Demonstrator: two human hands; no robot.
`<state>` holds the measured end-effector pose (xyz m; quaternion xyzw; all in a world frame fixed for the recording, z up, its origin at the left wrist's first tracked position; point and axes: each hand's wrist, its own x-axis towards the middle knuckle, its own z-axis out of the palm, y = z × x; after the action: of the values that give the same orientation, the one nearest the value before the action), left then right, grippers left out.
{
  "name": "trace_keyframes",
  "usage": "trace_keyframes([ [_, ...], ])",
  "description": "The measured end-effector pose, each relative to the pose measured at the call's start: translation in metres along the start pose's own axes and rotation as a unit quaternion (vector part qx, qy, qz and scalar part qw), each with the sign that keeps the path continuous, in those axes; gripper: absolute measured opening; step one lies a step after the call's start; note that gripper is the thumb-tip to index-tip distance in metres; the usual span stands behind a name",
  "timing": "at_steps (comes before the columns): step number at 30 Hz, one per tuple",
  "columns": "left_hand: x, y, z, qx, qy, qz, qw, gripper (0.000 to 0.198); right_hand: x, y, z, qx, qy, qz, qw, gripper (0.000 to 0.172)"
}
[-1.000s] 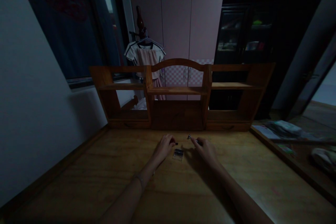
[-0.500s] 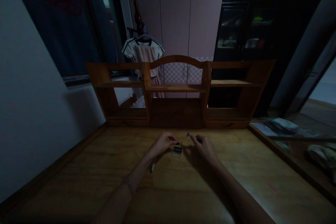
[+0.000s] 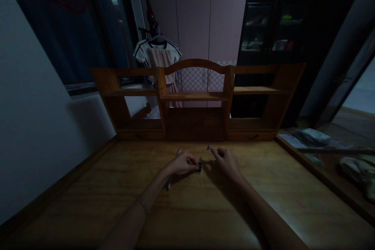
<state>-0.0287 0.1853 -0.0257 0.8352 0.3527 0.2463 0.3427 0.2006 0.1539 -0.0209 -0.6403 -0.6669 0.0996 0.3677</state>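
Note:
My left hand [image 3: 185,163] is closed at the fingertips on a small dark case [image 3: 199,166] on the wooden desk; the fingers cover its left side. Under the left wrist lies a slim white stick-like object [image 3: 169,184], partly hidden by the hand and forearm. To the right, my right hand [image 3: 227,160] is wrapped round a thin tool with a shiny metal head [image 3: 208,147]. That head points up and left, above and apart from the case. In this dim light its exact kind is unclear.
A wooden shelf unit [image 3: 193,96] with drawers stands along the back of the desk [image 3: 117,203]. At the right, beyond the desk's raised edge, lie papers and a plastic-wrapped item [image 3: 315,136] and some crumpled cloth [image 3: 356,172].
My left hand has moved slightly down and right over the case. Its clear lower part, visible before, no longer shows, and more of the white stick does. My right hand keeps its grip.

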Motion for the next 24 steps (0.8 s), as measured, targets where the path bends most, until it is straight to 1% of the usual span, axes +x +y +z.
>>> trace_keyframes([
  [4,-0.001,0.004,0.0,0.096,0.039,0.01,0.995,0.016,-0.001,-0.003,-0.002,-0.003,-0.003,-0.002,1.0,0.058],
  [5,-0.002,0.005,-0.001,0.113,0.039,0.01,0.993,0.016,-0.001,-0.003,-0.003,-0.002,-0.004,-0.005,1.0,0.058],
  [7,-0.001,0.006,-0.001,0.118,0.019,0.008,0.993,0.017,-0.001,-0.004,-0.003,-0.001,-0.004,-0.006,1.0,0.058],
  [10,0.0,0.002,0.001,0.078,0.011,0.014,0.997,0.019,0.0,-0.003,-0.002,-0.005,-0.003,-0.003,1.0,0.057],
  [13,0.003,-0.007,0.005,0.005,0.009,0.003,1.0,0.03,0.0,-0.001,-0.001,-0.007,0.003,-0.006,1.0,0.057],
  [16,0.01,-0.012,0.01,-0.047,-0.013,-0.052,0.997,0.036,0.001,-0.001,-0.003,-0.003,0.01,-0.009,1.0,0.057],
  [18,0.013,-0.01,0.013,-0.051,-0.015,-0.088,0.995,0.037,0.001,-0.002,-0.006,0.002,0.011,-0.01,1.0,0.057],
  [20,0.013,-0.004,0.013,-0.007,0.02,-0.094,0.995,0.039,0.001,-0.003,-0.01,0.007,0.014,-0.009,1.0,0.058],
  [22,0.006,0.002,0.008,0.077,0.097,-0.074,0.989,0.043,0.001,-0.005,-0.013,0.017,0.014,-0.009,1.0,0.058],
  [24,-0.01,0.006,-0.001,0.147,0.184,-0.063,0.97,0.043,-0.002,-0.007,-0.013,0.038,-0.002,-0.016,0.999,0.056],
])
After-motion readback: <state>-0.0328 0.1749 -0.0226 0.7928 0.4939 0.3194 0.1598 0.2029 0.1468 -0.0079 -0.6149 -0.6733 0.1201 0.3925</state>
